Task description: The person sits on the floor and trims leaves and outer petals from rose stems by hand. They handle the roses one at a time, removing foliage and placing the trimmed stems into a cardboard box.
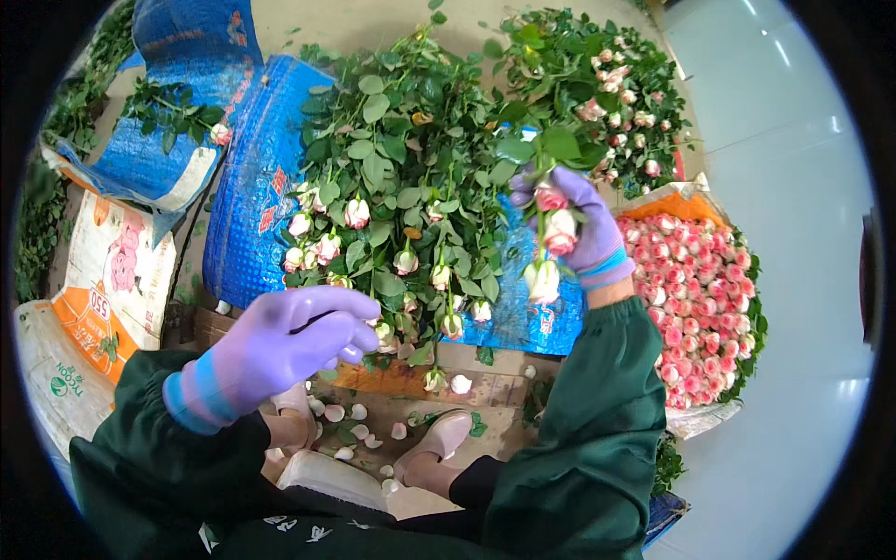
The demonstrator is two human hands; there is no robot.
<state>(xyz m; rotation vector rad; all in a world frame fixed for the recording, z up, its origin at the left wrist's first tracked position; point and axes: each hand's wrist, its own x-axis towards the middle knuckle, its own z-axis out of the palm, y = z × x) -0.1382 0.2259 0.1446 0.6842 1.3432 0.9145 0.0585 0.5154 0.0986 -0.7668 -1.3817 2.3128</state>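
My right hand [588,229], in a purple glove, grips a few rose stems with pink and white blooms [560,231] hanging over its palm and leaves above. My left hand [294,336], also gloved, is over the lower left edge of the loose rose pile [383,168], its fingers loosely bent and apart, nothing visible in them. The pile lies on blue woven sheeting [250,196], heads toward me.
A dense bundle of pink roses [691,308] stands at right; more cut roses [616,103] lie behind it. Left are blue sacking [163,159] and printed white-orange sacks [117,280]. Fallen petals [358,412] dot the ground around my feet. A pale glossy floor [784,159] extends rightward.
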